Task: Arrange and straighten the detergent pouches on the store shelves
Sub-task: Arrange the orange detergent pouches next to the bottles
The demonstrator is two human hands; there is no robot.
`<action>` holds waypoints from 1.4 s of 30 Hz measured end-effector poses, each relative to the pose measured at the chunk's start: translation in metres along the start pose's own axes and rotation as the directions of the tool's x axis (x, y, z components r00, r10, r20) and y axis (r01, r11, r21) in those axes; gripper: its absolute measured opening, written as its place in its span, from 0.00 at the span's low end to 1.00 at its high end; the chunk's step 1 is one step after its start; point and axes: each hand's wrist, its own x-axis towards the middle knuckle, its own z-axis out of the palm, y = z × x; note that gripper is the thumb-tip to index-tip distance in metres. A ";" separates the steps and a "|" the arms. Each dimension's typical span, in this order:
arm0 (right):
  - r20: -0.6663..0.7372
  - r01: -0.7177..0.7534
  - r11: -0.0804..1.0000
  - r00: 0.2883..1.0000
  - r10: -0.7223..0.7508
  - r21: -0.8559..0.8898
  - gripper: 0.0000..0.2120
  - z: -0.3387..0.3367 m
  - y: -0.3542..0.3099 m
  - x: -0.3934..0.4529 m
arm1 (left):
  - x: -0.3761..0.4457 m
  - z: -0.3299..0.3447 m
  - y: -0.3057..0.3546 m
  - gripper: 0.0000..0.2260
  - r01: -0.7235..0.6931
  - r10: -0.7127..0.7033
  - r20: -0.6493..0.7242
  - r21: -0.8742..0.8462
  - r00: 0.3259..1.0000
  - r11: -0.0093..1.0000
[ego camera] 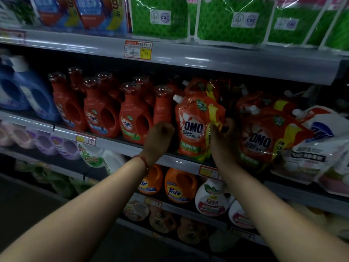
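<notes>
Orange OMO pouch [194, 127] stood upright at front edge of middle shelf [188, 163], spout up-left. Right hand [222, 137] gripped its crumpled yellow side edge, fingers curled round it, likely to square label forward. Left hand [158, 140] hovered by pouch's left edge, fingers curled, holding nothing. Second OMO pouch [264, 137] leaned just right. Red bottles [102, 114] lined left.

Retail shop aisle: tiered grey metal shelving [207, 59] carries red-and-yellow price tags [138, 50] on its edge rails, with rows of identical orange plastic detergent bottles [98, 112] and green plastic refill pouches [160, 19].
</notes>
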 end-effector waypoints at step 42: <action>0.354 0.569 0.790 0.804 -0.477 -0.229 0.13 0.031 -0.049 0.025 | -0.046 0.069 -0.010 0.30 0.001 -0.003 -0.028 -0.078 1.000 0.997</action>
